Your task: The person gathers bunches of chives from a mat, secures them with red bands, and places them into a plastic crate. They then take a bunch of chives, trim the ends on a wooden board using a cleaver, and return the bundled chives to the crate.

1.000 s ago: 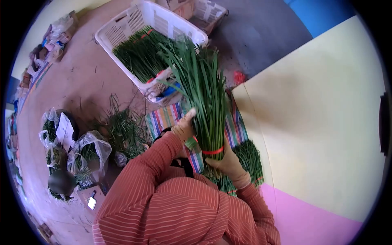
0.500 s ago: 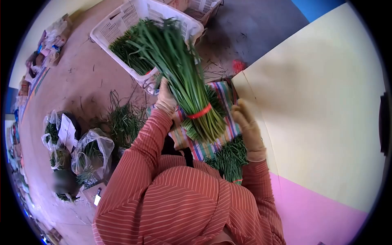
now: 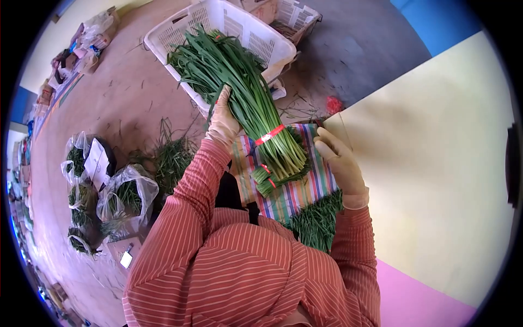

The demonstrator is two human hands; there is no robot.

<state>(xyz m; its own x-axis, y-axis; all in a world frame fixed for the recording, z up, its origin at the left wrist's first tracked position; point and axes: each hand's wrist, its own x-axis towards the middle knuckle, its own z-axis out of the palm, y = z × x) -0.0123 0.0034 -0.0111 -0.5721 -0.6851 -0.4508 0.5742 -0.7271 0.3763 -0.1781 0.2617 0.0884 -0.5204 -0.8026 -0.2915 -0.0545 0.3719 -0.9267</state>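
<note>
A long green bunch of garlic chives (image 3: pixel 248 101), bound with a red band, slants across the middle of the view. My gloved left hand (image 3: pixel 222 119) grips it from its left side, with the thumb over the leaves. The leafy end reaches over the white crate, and the pale cut ends point down toward my lap. Beneath them, short cut ends with red bands (image 3: pixel 263 181) show on a striped cloth (image 3: pixel 318 185). My gloved right hand (image 3: pixel 341 162) is raised right of the stems, apart from them, holding nothing, its fingers partly extended. More chives (image 3: pixel 316 220) lie near my right forearm.
Ahead stands a white plastic crate (image 3: pixel 280 46) with greens in it, and another crate (image 3: pixel 298 20) behind. Plastic bags of greens (image 3: pixel 131 199) and loose leaves (image 3: pixel 171 155) lie on the floor at left. A pale yellow panel (image 3: pixel 430 163) borders the right side.
The view has shifted, so the crate appears further right. The bunch's leafy end has moved left relative to the crate. Red-banded ends underneath now show. My right hand remains beside the stems.
</note>
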